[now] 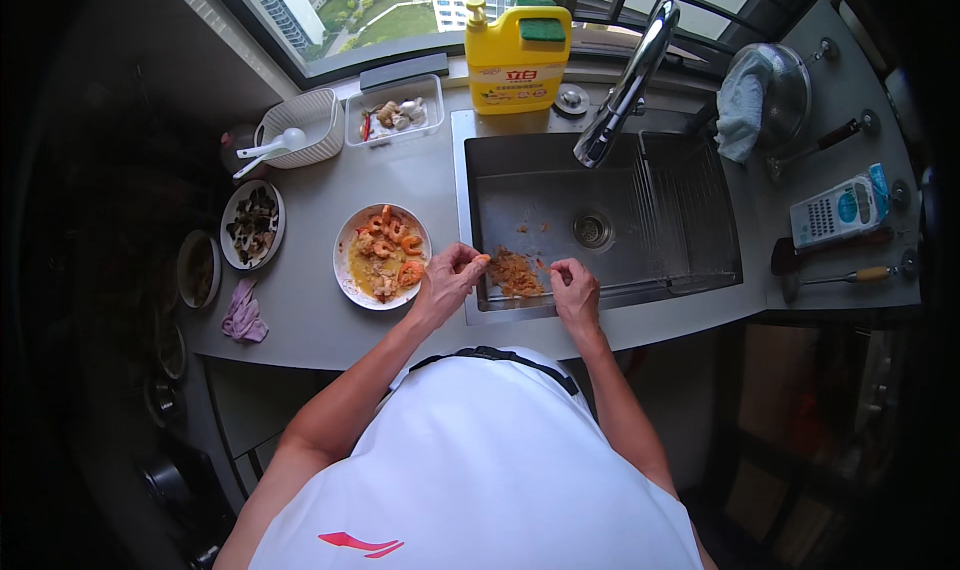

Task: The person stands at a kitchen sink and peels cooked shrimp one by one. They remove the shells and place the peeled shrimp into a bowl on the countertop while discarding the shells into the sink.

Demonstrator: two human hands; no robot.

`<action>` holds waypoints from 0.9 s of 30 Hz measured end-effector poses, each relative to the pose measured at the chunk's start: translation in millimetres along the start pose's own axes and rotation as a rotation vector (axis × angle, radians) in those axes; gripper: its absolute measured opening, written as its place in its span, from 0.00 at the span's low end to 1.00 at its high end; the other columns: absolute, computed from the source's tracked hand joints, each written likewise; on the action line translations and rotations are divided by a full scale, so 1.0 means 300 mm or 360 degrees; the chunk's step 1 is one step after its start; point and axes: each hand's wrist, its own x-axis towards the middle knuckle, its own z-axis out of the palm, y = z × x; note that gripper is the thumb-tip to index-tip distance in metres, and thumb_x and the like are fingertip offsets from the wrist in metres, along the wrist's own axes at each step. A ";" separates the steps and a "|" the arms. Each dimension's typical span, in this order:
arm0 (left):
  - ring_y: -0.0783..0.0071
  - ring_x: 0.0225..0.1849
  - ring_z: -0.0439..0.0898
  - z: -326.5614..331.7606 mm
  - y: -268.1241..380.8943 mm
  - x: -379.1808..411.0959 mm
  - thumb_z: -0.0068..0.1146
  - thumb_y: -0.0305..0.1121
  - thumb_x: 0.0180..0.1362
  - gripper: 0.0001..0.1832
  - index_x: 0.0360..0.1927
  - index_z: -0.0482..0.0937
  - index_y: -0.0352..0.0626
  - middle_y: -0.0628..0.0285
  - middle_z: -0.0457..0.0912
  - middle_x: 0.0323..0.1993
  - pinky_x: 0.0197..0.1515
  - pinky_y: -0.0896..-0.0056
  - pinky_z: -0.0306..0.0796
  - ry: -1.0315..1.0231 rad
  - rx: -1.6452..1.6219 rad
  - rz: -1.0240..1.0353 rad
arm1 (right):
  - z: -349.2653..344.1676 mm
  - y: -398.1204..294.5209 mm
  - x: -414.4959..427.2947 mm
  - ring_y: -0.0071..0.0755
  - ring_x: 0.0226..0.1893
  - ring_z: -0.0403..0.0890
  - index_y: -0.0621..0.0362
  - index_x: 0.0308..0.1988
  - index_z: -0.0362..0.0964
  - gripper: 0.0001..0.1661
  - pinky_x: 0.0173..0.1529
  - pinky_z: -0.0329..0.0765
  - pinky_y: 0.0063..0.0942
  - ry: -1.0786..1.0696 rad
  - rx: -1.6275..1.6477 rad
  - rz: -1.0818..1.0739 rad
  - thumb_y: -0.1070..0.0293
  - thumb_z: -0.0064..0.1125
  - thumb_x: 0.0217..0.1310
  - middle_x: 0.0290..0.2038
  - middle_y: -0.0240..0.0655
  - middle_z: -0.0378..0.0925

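Note:
My left hand (448,279) is over the left front rim of the stainless steel sink (517,195), pinching a small orange piece of shrimp (484,258). To its right, above the basin's front, my right hand (576,294) has thumb and fingertips closed on a tiny reddish bit of shell (547,267). Between the two hands, a heap of orange shrimp shells (513,273) lies on the sink floor. A white plate (339,271) stands left of my left hand, bearing cooked shrimp (410,273) in yellowish sauce with minced bits.
A chrome faucet (628,82) arches over the basin, which has a wire rack (686,210) at right. Behind stand a yellow detergent jug (517,63) and a plastic tray (394,134) with garlic. Leftward are a basket (319,131), dishes of food (279,228) and a purple cloth (244,313).

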 end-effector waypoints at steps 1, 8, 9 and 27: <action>0.84 0.29 0.75 -0.037 -0.010 -0.008 0.62 0.39 0.68 0.12 0.41 0.80 0.39 0.68 0.81 0.30 0.32 0.79 0.72 0.0065 0.0135 0.0035 | 0.006 0.014 -0.011 0.37 0.32 0.86 0.62 0.38 0.80 0.06 0.40 0.81 0.33 -0.0042 -0.0055 0.0012 0.72 0.61 0.61 0.32 0.41 0.84; 0.53 0.40 0.83 -0.373 -0.187 0.020 0.58 0.28 0.61 0.09 0.42 0.79 0.34 0.48 0.81 0.40 0.47 0.58 0.78 0.0614 0.1262 0.0505 | 0.019 0.012 -0.021 0.51 0.37 0.84 0.62 0.38 0.80 0.08 0.44 0.80 0.43 -0.0232 -0.0086 0.0031 0.72 0.58 0.59 0.35 0.47 0.83; 0.52 0.41 0.83 -0.391 -0.179 0.022 0.58 0.27 0.60 0.09 0.42 0.79 0.33 0.48 0.81 0.40 0.48 0.58 0.78 0.0580 0.1341 0.0585 | 0.020 0.001 -0.011 0.51 0.36 0.84 0.62 0.38 0.80 0.08 0.44 0.80 0.43 -0.0240 -0.0085 0.0018 0.73 0.58 0.59 0.35 0.47 0.83; 0.50 0.42 0.83 -0.301 -0.159 -0.029 0.62 0.29 0.52 0.15 0.45 0.77 0.42 0.53 0.80 0.39 0.43 0.49 0.78 0.0179 0.1561 0.0456 | 0.014 -0.048 0.017 0.48 0.38 0.85 0.62 0.36 0.82 0.06 0.43 0.80 0.39 -0.0109 -0.0091 -0.0421 0.71 0.66 0.60 0.37 0.45 0.84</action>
